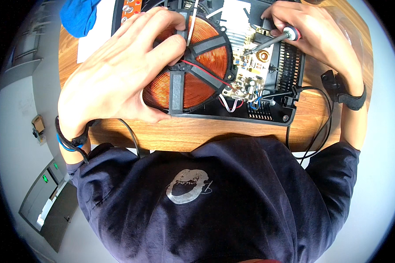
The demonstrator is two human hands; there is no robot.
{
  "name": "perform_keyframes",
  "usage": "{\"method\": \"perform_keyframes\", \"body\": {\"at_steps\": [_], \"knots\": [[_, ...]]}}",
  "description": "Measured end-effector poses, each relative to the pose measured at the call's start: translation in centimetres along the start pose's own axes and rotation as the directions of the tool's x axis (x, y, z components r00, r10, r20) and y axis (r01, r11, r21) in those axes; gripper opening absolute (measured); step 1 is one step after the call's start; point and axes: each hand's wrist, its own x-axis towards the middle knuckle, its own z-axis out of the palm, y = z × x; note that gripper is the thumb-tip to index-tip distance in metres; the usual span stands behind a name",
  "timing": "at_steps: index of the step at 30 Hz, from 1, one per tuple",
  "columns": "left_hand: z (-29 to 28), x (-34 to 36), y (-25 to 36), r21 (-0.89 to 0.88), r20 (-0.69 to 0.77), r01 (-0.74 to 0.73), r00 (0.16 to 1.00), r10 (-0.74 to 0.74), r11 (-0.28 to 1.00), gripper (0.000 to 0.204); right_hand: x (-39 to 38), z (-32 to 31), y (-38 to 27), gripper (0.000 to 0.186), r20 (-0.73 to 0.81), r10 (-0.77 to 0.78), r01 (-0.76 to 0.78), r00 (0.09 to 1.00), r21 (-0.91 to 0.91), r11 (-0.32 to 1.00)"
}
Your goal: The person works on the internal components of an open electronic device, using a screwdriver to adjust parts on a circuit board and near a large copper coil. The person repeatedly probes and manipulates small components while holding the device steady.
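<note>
My left hand [114, 74] is laid over a round copper coil [206, 35], fingers curled on its black frame and thumb stretched along its near-left edge. The coil sits in the open black housing [197, 117] of what looks like an induction cooker. To its right lies a populated circuit board [254, 72] with a small ring-shaped coil [263, 55]. My right hand [318, 33] grips a screwdriver [272, 43] with a red and black handle; its tip slants down to the board, and whether it touches a screw cannot be made out.
The housing rests on a wooden table [153, 135]. A blue cloth [78, 16] and white paper [102, 24] lie at the far left, near an orange board [131, 8]. A black cable [329, 118] loops off the housing's right side. Black straps [353, 101] circle my wrists.
</note>
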Motion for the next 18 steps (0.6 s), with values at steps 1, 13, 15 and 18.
{"method": "perform_keyframes", "body": {"at_steps": [1, 13, 15, 18], "knots": [[0.1, 0.0, 0.0, 0.007, -0.008, -0.007, 1.000, 0.007, 1.000, 0.082, -0.1, 0.4, 0.4, 0.012, -0.012, -0.017, 0.017, 1.000, 0.003, 1.000], [1.4, -0.1, -0.6, -0.004, -0.038, 0.007, 0.999, -0.007, 1.000, 0.079, -0.1, 0.5, -0.1, 0.009, -0.006, 0.056, -0.056, 0.998, -0.019, 0.998], [1.4, -0.1, -0.5, 0.008, -0.037, 0.004, 0.999, -0.003, 1.000, 0.078, 0.0, 1.2, 0.7, 0.009, -0.013, 0.020, -0.021, 1.000, -0.038, 0.999], [1.6, 0.0, -0.4, 0.007, -0.035, 0.019, 0.999, -0.019, 1.000, 0.077, 0.2, 0.6, -0.2, 0.009, 0.025, 0.085, -0.083, 0.996, -0.065, 0.994]]}}
